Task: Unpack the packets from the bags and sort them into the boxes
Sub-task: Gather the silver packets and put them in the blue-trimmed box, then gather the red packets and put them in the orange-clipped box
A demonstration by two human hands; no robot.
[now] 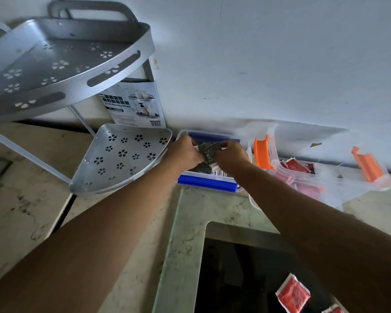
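both hands [209, 155] cover most of the dark packets [209, 152], seemingly several; their print is blurred. a red packet [332, 310] is cut off at the near edge.

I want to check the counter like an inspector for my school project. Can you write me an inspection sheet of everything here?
Surface: pale marbled counter with a dark sink opening.
Job's things: clear box with blue clips holding dark packets; clear box with orange clips holding red packets; a loose red packet lies low in the sink opening.
Clutter: grey two-tier corner rack, its printed carton behind.
Grips: left hand and right hand both pinch dark packets over the blue-clip box.
Cables: nothing seen.
Surroundings: plain white wall.
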